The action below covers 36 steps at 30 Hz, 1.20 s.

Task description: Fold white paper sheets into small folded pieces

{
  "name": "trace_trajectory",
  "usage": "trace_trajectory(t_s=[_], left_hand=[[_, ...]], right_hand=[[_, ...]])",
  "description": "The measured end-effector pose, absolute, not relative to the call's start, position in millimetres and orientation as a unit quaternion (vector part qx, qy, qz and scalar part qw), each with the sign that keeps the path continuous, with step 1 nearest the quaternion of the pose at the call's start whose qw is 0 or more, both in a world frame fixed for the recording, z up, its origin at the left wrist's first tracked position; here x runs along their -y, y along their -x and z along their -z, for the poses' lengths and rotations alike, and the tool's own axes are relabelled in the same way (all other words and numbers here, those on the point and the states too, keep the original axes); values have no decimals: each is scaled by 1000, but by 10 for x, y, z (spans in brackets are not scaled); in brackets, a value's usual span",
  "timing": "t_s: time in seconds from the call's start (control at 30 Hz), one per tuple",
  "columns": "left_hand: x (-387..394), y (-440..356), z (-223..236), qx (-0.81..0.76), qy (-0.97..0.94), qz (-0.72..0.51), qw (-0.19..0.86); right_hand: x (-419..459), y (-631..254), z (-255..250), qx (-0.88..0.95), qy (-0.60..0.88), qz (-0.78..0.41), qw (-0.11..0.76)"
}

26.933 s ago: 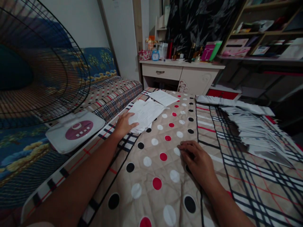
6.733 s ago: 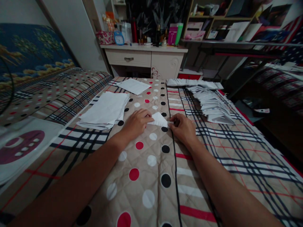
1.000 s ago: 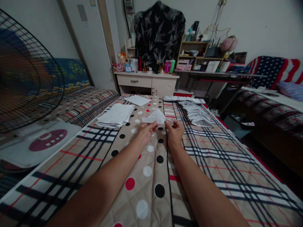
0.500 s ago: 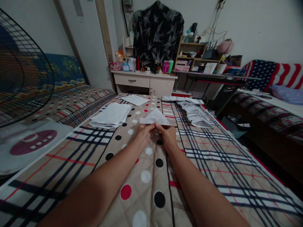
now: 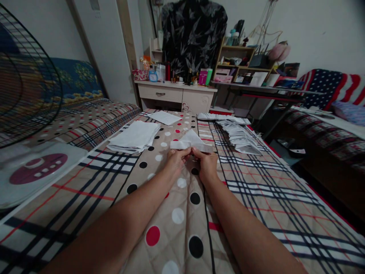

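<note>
Both my hands hold one white sheet of paper (image 5: 190, 137), folded to a triangle with a flat band along its near edge. My left hand (image 5: 177, 156) pinches that near edge left of the middle. Close beside it, my right hand (image 5: 204, 159) grips the same edge, the thumbs almost meeting. The undersides of the fingers are hidden. To the left lies a stack of white paper sheets (image 5: 135, 136), with another white sheet (image 5: 164, 117) beyond it. On the right a row of folded white papers (image 5: 241, 139) fans out, with a further folded bundle (image 5: 222, 118) behind.
All this rests on a checked and dotted quilt (image 5: 159, 213). A fan (image 5: 28, 72) stands at the left, beside a white plastic bag (image 5: 42, 169). Beyond the bed are a drawer cabinet (image 5: 159, 94) crowded with bottles and a desk with shelves (image 5: 242, 68).
The view has shifted slightly, so the scene sits a little differently in the picture. My hands keep their pinch on the folded paper, with the thumbs slightly farther apart.
</note>
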State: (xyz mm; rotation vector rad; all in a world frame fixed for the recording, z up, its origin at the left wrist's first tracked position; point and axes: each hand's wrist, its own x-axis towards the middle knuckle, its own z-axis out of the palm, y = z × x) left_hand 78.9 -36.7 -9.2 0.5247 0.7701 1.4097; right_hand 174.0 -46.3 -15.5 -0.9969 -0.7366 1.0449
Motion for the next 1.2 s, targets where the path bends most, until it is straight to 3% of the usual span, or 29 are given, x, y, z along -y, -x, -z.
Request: trace_trajectory(t_s=[1.0,1.2], left_hand=[[356,-737,28,-369,-153,-607,687],[360,-718,37,-378,-200,-638,640]], right_hand=[[441,-1740,196,322,439,-474,692],[425,-1766,185,329,436,-482,685]])
